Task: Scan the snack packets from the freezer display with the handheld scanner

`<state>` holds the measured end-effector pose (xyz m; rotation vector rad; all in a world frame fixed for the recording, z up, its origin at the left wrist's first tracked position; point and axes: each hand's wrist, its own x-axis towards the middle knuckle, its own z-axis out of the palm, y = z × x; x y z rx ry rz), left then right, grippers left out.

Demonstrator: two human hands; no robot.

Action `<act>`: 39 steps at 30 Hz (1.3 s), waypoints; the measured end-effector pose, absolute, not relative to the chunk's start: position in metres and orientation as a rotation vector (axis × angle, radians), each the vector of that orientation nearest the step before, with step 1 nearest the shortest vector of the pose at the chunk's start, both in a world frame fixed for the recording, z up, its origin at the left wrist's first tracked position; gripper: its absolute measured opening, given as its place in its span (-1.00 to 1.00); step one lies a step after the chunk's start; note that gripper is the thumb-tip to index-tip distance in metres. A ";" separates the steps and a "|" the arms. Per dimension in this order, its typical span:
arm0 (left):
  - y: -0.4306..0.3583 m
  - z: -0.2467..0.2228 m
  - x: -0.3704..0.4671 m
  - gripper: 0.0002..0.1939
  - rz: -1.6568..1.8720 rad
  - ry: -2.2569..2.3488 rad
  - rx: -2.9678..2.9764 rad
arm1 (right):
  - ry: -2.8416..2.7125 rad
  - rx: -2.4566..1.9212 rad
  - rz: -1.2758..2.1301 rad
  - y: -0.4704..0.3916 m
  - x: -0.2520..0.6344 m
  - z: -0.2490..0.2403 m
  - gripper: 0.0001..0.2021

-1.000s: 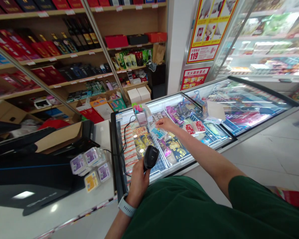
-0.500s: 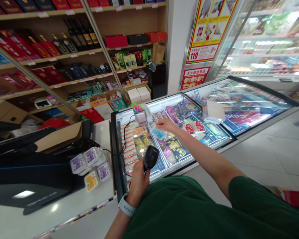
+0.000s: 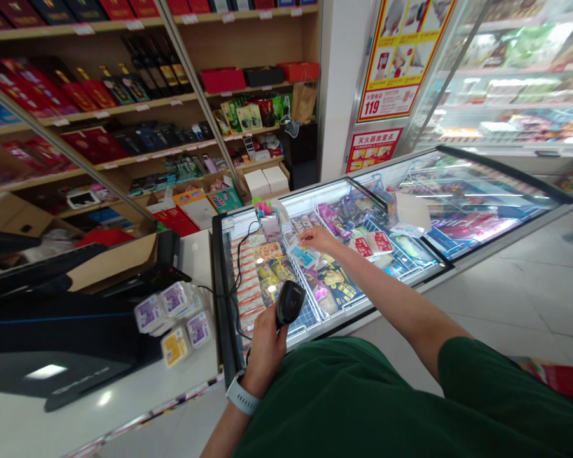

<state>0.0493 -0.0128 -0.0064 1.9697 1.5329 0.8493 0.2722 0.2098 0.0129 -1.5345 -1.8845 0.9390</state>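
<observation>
Black scanner [image 3: 291, 301] juts from the left hand [image 3: 267, 338], apparently wrapped round its handle.

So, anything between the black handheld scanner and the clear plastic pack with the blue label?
Nothing visible stands between the scanner in the left hand and the pack at the right hand; the thin black cable loops off to the left.

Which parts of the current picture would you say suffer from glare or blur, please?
Head view: bright streaks reflect off the freezer glass, and a glare spot sits on the counter. Head view, upper right: the chiller shelves look washed out and soft. Head view, centre: the black scanner in the left hand is fairly clear, its lettering too small to read.
</observation>
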 end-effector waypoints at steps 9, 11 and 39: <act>-0.013 -0.006 0.048 -0.57 0.861 1.528 1.970 | -1.857 -1.525 0.974 0.209 0.272 0.012 -0.80; -0.013 -0.007 0.048 -0.57 0.878 1.524 1.976 | -1.866 -1.528 0.975 0.208 0.272 0.013 -0.81; -0.020 -0.008 0.041 -0.57 0.938 1.494 1.818 | -1.838 -1.527 0.992 0.206 0.260 0.001 -0.81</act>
